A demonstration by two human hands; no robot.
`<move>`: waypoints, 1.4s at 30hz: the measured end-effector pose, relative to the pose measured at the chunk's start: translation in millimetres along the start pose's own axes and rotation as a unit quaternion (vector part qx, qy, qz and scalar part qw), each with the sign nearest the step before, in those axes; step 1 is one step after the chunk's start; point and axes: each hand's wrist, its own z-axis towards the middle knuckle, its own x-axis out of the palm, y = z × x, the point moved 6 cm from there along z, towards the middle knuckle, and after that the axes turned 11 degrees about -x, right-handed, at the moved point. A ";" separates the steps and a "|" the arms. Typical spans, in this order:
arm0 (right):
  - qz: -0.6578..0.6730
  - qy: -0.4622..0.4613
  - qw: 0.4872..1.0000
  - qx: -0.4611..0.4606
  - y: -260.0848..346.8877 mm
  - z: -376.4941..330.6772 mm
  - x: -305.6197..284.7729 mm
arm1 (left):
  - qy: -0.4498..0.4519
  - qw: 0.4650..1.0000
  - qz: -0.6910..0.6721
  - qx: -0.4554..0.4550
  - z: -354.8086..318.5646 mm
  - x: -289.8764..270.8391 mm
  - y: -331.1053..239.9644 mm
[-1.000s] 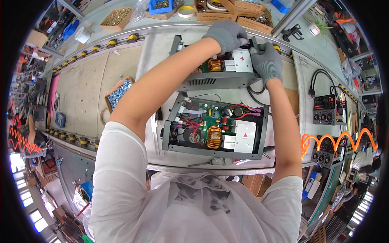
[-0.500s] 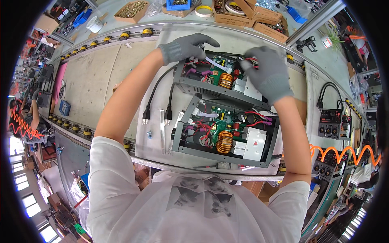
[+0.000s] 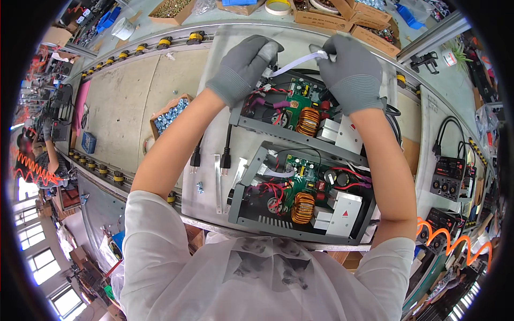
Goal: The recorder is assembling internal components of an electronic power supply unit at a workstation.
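Both my hands wear grey gloves, over the farther of two open dark metal housings. My right hand (image 3: 350, 72) pinches the connector end of a white flat cable (image 3: 297, 63), which arches up from the housing's left end. Near the cable's other end, my left hand (image 3: 243, 67) has its fingers closed; whatever they grip is hidden. Inside the far housing (image 3: 289, 125) sit a green circuit board (image 3: 301, 96), a copper coil (image 3: 308, 121) and red and purple wires. The nearer housing (image 3: 267, 224) holds similar parts, its own flat cable (image 3: 277, 173) lying inside.
Left of the housings lie black power plugs (image 3: 226, 158), a metal strip (image 3: 217, 182) and a few screws (image 3: 200, 187). A box of screws (image 3: 170, 116) stands beside my left forearm. Cartons (image 3: 321, 20) line the back; an orange coiled hose (image 3: 455, 243) hangs at right.
My right hand has taken the flat cable's end and raised it out of the far housing. My left hand's fingers have curled in. The view has shifted, and the screw box now shows.
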 end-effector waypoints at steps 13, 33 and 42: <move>0.126 0.266 0.943 -0.158 49.7 -23.5 62.0 | 0.027 0.994 0.009 0.102 2.6 11.2 -11.0; 0.084 0.265 0.941 -0.192 38.1 -21.9 48.5 | -0.053 0.967 0.195 0.158 1.6 7.1 -15.6; 0.186 0.194 0.949 -0.165 25.5 -20.4 47.4 | -0.008 0.968 0.214 0.130 0.7 14.9 -17.5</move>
